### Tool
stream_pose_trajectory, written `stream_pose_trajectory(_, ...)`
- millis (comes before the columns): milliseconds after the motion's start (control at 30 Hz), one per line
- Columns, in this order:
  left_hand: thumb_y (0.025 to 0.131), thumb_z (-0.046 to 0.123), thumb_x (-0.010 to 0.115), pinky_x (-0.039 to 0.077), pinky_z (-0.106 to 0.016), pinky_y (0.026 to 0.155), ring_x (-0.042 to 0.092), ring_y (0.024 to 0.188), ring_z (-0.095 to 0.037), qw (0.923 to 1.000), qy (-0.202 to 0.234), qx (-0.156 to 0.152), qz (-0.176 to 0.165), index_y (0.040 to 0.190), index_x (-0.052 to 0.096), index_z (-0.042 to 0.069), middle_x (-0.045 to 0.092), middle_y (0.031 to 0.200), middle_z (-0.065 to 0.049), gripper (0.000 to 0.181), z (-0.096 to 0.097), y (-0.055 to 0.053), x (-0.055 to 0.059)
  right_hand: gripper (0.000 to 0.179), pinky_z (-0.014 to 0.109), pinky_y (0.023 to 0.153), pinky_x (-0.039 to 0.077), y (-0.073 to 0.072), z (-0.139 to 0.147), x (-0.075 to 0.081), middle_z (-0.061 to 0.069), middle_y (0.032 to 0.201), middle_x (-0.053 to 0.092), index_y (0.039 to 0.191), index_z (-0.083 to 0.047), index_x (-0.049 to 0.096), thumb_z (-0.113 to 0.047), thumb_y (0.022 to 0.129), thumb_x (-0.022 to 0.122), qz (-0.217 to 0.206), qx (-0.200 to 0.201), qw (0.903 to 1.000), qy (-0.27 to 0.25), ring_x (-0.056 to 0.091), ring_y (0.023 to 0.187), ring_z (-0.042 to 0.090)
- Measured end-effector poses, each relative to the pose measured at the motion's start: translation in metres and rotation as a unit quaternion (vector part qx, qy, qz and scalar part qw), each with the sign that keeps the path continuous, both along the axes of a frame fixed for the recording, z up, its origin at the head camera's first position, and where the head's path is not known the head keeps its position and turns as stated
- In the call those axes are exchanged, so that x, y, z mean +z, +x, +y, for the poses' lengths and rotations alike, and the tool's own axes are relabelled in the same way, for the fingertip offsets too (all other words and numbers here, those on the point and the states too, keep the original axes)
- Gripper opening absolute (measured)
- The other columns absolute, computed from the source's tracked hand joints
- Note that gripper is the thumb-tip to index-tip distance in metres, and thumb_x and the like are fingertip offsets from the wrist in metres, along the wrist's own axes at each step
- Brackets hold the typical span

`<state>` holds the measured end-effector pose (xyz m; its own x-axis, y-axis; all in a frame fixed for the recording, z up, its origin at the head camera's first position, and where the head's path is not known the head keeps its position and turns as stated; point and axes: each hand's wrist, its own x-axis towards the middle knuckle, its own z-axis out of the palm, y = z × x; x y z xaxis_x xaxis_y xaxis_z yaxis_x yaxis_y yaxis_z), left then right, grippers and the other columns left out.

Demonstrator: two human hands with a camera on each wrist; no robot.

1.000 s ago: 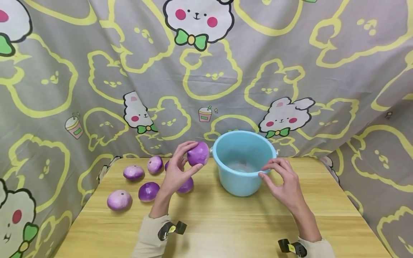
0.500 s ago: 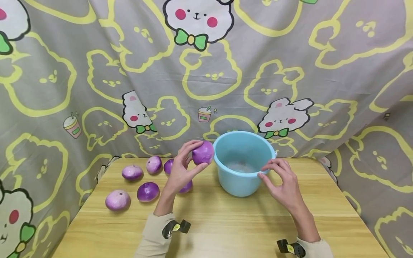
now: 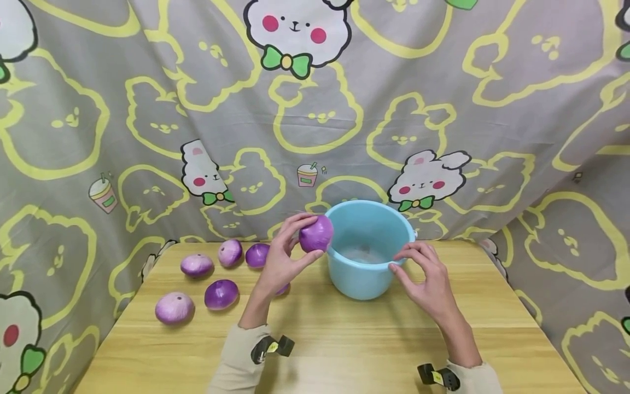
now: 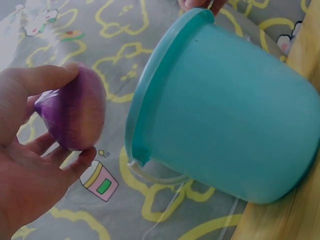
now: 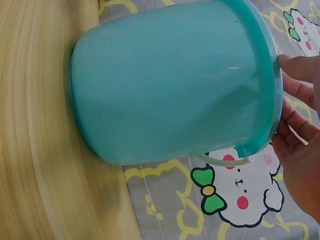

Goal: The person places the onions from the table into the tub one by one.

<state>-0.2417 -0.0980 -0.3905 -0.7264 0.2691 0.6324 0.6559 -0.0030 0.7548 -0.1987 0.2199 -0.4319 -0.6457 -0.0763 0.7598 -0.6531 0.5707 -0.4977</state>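
Purple onion and blue bucket in use on a wooden tabletop [image 3: 334, 350]; clock directions refer to the head view, with twelve toward the patterned cloth [image 3: 320, 137], unless noted. The left hand [image 3: 283, 257] grips one purple onion [image 3: 316, 233], its fingers and thumb curved about the sides. This onion is held in the air at nine o'clock of the mouth of the blue bucket [image 3: 361, 282]. In the left wrist view the onion lies above the level of the rim and apart from it, its pointed tip directed to nine o'clock. The bucket stands upright on the tabletop. The right hand [image 3: 427, 279] pinches the bucket's rim between thumb and fingers, at between four and five o'clock. A pale handle [image 4: 160, 175] shows at between seven and eight o'clock of the bucket in the left wrist view.

Further onions rest on the tabletop, to the bucket's eight and nine o'clock. About one dark onion [image 3: 221, 294] are placed a pale onion [image 3: 174, 307] between eight and nine o'clock, others between ten and eleven, at twelve and between one and two, and another at three, mostly hidden by the left arm. Light sleeves [image 3: 238, 353] cover both forearms.
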Motion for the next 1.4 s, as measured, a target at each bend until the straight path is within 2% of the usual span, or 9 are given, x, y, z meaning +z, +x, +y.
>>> stream_pose_trajectory(200,0.083,-0.004,0.082,0.048,-0.040,0.108,0.048,0.138,-0.024,0.9999,0.000,-0.005,-0.010,0.141,0.061,0.015,0.047,0.150,-0.001,0.064,0.007,-0.001,0.002,0.028,0.016,0.101,0.037,0.001,-0.001,0.000,0.005,0.107,0.064,0.095,-0.010,0.074,0.006,0.076,0.085,0.001,0.001,1.0000,-0.005,0.052,0.110,0.022)
stream_pose_trajectory(500,0.084,-0.006,0.080,0.050,-0.040,0.106,0.050,0.134,-0.027,0.9998,0.006,-0.022,0.000,0.140,0.061,0.008,0.047,0.149,-0.008,0.061,0.017,-0.006,0.002,0.028,0.016,0.101,0.037,0.001,-0.002,-0.002,0.004,0.107,0.064,0.096,-0.011,0.074,0.006,0.077,0.085,-0.004,0.003,0.9999,-0.011,0.052,0.110,0.019)
stream_pose_trajectory(733,0.085,-0.004,0.080,0.051,-0.040,0.105,0.050,0.134,-0.022,0.9997,0.003,-0.025,-0.007,0.141,0.061,0.012,0.047,0.150,-0.005,0.061,0.022,-0.009,0.001,0.029,0.016,0.102,0.037,0.000,-0.004,0.000,0.006,0.107,0.064,0.096,-0.011,0.075,0.006,0.075,0.086,0.004,0.009,0.9998,-0.017,0.053,0.110,0.022)
stream_pose_trajectory(933,0.085,-0.005,0.080,0.052,-0.043,0.103,0.051,0.134,-0.026,0.9995,0.007,-0.031,0.001,0.141,0.061,0.010,0.046,0.151,-0.010,0.062,0.027,-0.013,0.001,0.029,0.015,0.102,0.037,0.000,-0.003,0.001,0.005,0.107,0.064,0.096,-0.011,0.075,0.006,0.076,0.086,-0.002,0.007,0.9998,-0.018,0.053,0.110,0.021)
stream_pose_trajectory(1033,0.084,-0.005,0.080,0.052,-0.043,0.103,0.051,0.134,-0.026,0.9993,0.011,-0.035,0.000,0.141,0.061,0.009,0.047,0.150,-0.007,0.062,0.029,-0.014,0.002,0.029,0.016,0.102,0.038,0.000,-0.003,0.001,0.005,0.107,0.064,0.096,-0.011,0.075,0.005,0.076,0.087,-0.002,0.007,0.9998,-0.019,0.053,0.110,0.021)
stream_pose_trajectory(1200,0.084,-0.004,0.081,0.048,-0.043,0.108,0.049,0.136,-0.023,0.9992,0.005,-0.040,-0.006,0.140,0.061,0.010,0.048,0.150,-0.004,0.061,0.034,-0.016,0.002,0.029,0.016,0.102,0.038,0.000,-0.004,-0.001,0.005,0.108,0.065,0.096,-0.012,0.075,0.005,0.075,0.087,-0.001,0.005,0.9998,-0.020,0.053,0.110,0.021)
stream_pose_trajectory(1400,0.084,-0.003,0.082,0.045,-0.047,0.110,0.047,0.138,-0.025,0.9991,-0.007,-0.042,0.001,0.139,0.062,0.008,0.048,0.151,-0.009,0.059,0.037,-0.017,0.002,0.030,0.016,0.102,0.037,-0.003,-0.002,-0.004,0.008,0.108,0.065,0.096,-0.010,0.075,0.006,0.074,0.087,-0.003,0.005,0.9997,-0.024,0.052,0.110,0.023)
